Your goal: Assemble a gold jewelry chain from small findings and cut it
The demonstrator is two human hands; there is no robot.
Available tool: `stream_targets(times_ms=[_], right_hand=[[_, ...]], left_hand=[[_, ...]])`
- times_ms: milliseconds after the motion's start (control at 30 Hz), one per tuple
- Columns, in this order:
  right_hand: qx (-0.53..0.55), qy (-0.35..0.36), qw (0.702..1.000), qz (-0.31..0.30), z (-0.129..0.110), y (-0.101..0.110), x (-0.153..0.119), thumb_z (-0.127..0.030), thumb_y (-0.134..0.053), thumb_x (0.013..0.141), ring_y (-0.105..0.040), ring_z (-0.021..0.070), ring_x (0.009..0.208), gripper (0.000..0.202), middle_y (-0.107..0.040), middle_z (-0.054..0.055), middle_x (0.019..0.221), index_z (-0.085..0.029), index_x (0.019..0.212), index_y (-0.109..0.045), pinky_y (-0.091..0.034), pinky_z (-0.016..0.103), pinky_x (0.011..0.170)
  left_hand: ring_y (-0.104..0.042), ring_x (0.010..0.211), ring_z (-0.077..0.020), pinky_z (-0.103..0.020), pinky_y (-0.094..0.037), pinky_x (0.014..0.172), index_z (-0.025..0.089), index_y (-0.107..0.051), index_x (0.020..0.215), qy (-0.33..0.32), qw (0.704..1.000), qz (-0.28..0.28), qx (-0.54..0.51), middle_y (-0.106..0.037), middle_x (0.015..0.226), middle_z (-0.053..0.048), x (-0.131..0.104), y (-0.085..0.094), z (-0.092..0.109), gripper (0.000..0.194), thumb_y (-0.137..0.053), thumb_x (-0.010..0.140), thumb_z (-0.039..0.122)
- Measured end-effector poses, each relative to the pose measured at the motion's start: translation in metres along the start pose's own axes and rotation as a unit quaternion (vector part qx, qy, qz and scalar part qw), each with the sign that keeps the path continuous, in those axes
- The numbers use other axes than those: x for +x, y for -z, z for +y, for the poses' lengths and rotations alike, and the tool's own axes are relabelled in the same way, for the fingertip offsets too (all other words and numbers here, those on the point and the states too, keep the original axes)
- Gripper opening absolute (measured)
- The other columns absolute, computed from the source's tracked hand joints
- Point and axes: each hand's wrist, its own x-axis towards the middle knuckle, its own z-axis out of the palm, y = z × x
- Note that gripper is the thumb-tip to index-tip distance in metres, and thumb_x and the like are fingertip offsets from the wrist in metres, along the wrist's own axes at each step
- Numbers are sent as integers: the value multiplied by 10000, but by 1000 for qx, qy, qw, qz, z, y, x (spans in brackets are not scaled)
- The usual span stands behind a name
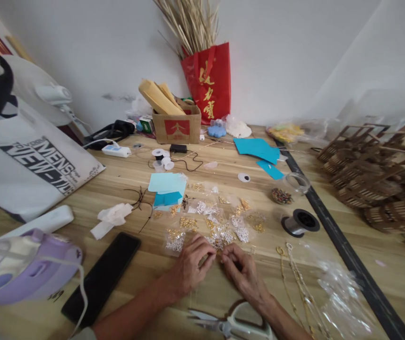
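Note:
My left hand (194,264) and my right hand (244,273) almost meet over the table, fingers curled and thumbs pressed to fingertips. What they pinch, if anything, is too small to make out. Just beyond the fingertips lie small gold and silver jewelry findings (219,234), loose or in clear bags. A bag of gold and silver pieces (175,240) is close to my left hand. Scissors (239,326) with pale handles lie near my right wrist, blades pointing left. Gold and silver chains (299,278) stretch out to the right of my right hand.
At left are a black phone (103,276), a purple device (35,269) with a cord and crumpled tissue (112,219). A wire spool (299,223), a jar of beads (282,195) and clear plastic bags (344,288) lie right. Brown woven baskets (361,174) crowd the far right.

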Motion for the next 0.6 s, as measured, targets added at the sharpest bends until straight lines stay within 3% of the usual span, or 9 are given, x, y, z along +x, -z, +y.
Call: stream_targets(times_ms=[600], right_hand=[[12, -4, 1000, 0, -1, -1, 1, -460, -450, 926, -315, 95, 477, 320, -377, -61, 550, -186, 767, -491, -222, 214, 436]], left_hand=[[-516, 719, -173, -287, -426, 668, 162, -556, 739, 0, 1000, -13, 2, -597, 694, -37, -1, 3, -2, 146, -488, 835, 76]])
